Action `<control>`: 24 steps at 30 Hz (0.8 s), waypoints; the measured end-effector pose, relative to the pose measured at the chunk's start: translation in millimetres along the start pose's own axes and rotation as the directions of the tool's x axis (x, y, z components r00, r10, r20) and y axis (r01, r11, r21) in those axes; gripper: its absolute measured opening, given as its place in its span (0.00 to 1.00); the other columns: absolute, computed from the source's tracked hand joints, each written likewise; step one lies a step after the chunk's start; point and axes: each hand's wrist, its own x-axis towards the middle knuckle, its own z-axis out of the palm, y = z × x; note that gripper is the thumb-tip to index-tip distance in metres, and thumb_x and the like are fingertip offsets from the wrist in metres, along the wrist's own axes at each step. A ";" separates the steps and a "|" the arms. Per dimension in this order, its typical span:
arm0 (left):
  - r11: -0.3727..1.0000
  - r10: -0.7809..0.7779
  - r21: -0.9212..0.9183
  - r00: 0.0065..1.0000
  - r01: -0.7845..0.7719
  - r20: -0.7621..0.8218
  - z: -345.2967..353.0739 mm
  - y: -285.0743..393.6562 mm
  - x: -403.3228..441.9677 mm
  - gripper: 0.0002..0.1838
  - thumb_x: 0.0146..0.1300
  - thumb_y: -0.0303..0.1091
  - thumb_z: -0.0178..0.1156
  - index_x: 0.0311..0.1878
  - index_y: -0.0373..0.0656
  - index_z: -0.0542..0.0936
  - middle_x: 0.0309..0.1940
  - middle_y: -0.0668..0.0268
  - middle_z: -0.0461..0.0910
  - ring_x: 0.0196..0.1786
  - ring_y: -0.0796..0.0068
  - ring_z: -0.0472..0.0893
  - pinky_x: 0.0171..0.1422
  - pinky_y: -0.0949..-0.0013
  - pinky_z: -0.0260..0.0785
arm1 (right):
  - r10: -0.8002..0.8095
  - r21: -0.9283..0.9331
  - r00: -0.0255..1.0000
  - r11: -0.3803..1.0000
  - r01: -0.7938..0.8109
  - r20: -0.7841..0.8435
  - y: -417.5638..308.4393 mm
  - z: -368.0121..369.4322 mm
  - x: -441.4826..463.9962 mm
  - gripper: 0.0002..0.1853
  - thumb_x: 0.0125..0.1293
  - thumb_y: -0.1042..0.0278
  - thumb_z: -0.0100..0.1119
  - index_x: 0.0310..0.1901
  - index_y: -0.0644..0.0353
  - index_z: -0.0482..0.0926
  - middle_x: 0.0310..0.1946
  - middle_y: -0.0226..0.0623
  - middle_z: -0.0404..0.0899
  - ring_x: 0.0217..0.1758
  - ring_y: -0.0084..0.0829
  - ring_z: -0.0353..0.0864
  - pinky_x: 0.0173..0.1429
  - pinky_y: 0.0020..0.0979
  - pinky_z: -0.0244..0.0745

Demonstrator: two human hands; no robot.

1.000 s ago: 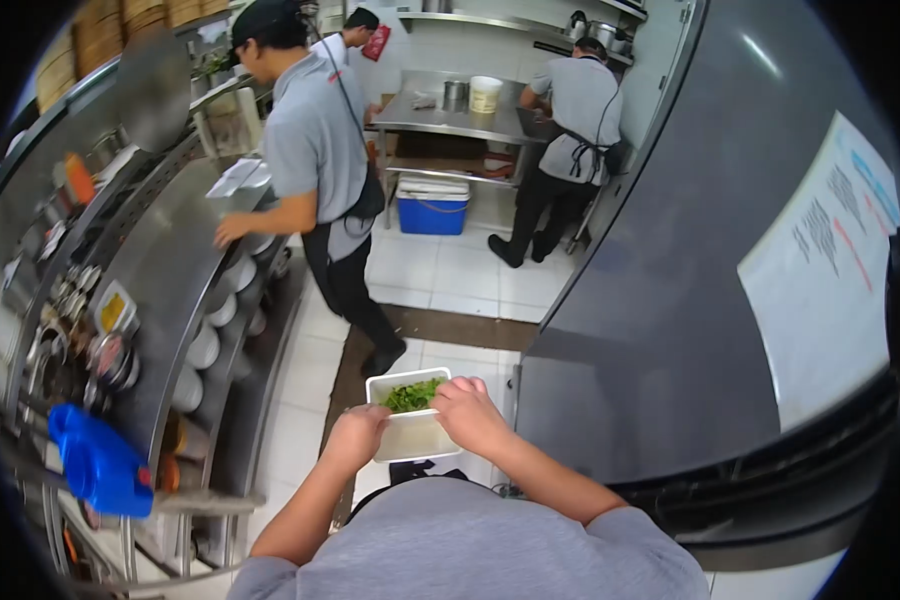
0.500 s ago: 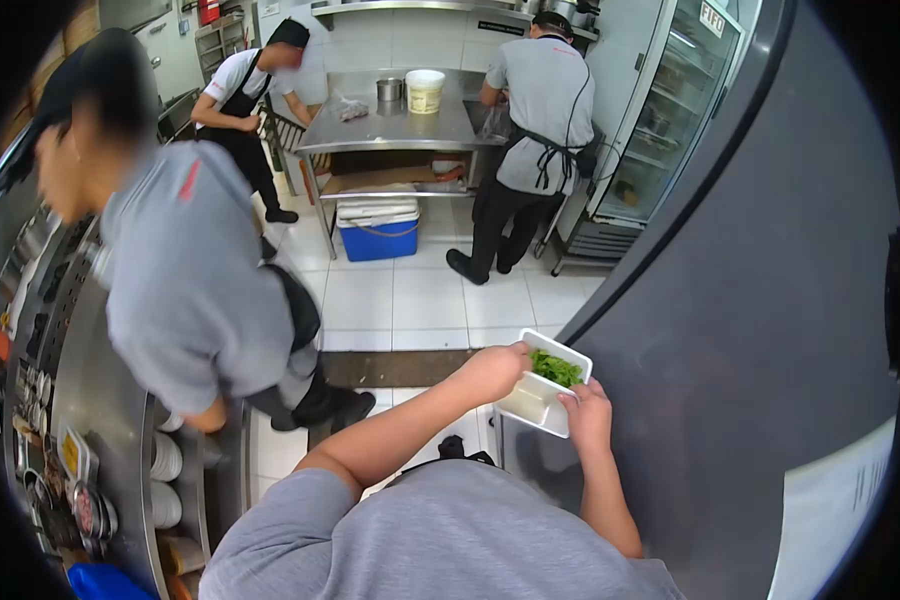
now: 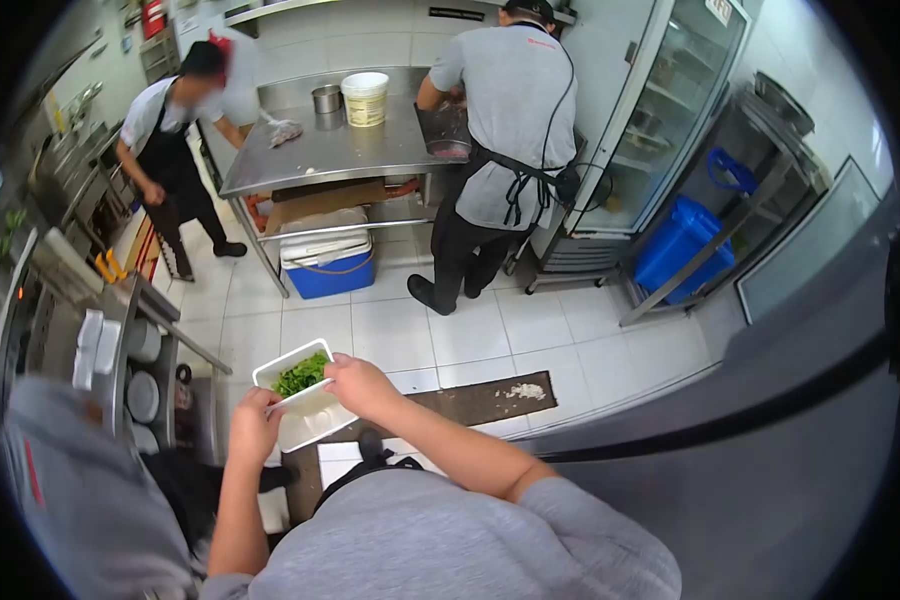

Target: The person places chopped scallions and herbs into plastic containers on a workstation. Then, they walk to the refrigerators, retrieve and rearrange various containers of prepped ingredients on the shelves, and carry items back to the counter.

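Observation:
Both hands hold a white rectangular tub (image 3: 261, 377) in front of my body, with chopped leafy greens (image 3: 300, 375) in its far part. A second white tub-like part (image 3: 310, 425) shows nearer to me, below a white edge; whether it is a separate tub I cannot tell. My left hand (image 3: 254, 425) is closed on the left side, its fingers at the white edge. On the right side, my right hand (image 3: 362, 385) grips the rim beside the greens.
A steel table (image 3: 300, 165) carries a pot (image 3: 326, 99) and a white bucket (image 3: 366, 100); a blue cooler (image 3: 328, 272) sits below. One person stands right of it, another left. A co-worker (image 3: 80, 490) is close at my lower left. A dark mat (image 3: 480, 400) lies on the floor.
My view has turned right, and the tub with greens now appears further left in it. Both hands still hold it. The nearby co-worker has shifted to the lower left of the view.

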 end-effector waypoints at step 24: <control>0.967 0.248 0.124 0.943 -0.225 -0.223 85.0 26.9 738.3 0.10 0.55 0.30 0.69 0.39 0.38 0.85 0.39 0.49 0.83 0.42 0.47 0.83 0.48 0.54 0.75 | 0.669 0.223 0.697 0.743 -0.631 -0.257 298.6 -278.7 233.5 0.17 0.62 0.62 0.68 0.49 0.61 0.82 0.47 0.44 0.84 0.45 0.40 0.85 0.49 0.37 0.79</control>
